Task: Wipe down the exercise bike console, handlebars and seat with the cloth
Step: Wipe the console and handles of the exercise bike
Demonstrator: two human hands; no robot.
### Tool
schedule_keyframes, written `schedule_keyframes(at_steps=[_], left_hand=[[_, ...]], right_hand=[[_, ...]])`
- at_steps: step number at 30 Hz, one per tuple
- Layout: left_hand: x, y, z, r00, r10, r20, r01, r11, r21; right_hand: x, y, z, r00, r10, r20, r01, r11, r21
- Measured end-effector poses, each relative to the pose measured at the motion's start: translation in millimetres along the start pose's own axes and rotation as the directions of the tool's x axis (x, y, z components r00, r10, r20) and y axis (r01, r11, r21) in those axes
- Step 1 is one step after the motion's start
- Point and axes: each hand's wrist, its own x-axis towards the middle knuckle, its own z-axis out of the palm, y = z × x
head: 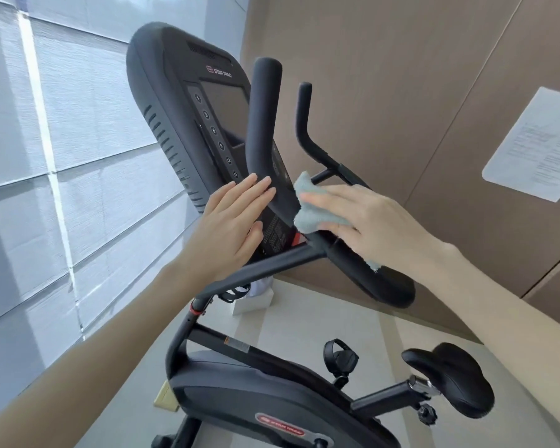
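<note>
Pressing the blue cloth [307, 216] beneath the right hand's [366, 227] flat fingers, just right of the console [175, 92], the handlebar [263, 130] is best wiped lengthwise, steadied by the left hand's [235, 224] straight fingers.

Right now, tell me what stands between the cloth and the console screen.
The near handlebar upright rises between the cloth, under the right hand, and the console screen. The left hand lies flat against the bar's base, below the screen.
</note>
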Motion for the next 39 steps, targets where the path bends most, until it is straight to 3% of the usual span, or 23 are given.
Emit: schedule_keyframes(at_steps=[3,8,12,15,21,26,39], left_hand=[[0,5,1,0.999,-0.027,-0.025,0.025,0.998,-0.053],[-5,17,5,1.000,-0.010,-0.029,0.008,0.998,-0.063],[-6,29,11,0.998,0.068,-0.002,-0.068,0.997,-0.041],[-5,33,15,0.999,0.053,-0.003,-0.053,0.998,-0.041],[-5,39,17,0.999,-0.006,-0.045,0.001,0.995,-0.096],[-7,45,24,0.999,0.015,-0.035,-0.019,0.994,-0.103],[-13,60,43,0.986,0.162,0.042,-0.162,0.987,0.007]], right_hand=[[3,-2,15,0.995,0.002,0.101,0.007,0.996,-0.089],[-34,-2,19,0.985,-0.112,0.134,0.148,0.941,-0.304],[-60,4,7,0.997,-0.080,-0.024,0.070,0.960,-0.270],[-60,-6,11,0.979,-0.053,-0.198,-0.020,0.936,-0.351],[-66,-31,57,0.976,0.093,-0.198,-0.181,0.850,-0.494],[-84,-39,75,0.939,0.163,-0.301,-0.302,0.810,-0.503],[-150,-16,77,0.883,0.228,-0.411,-0.370,0.877,-0.308]])
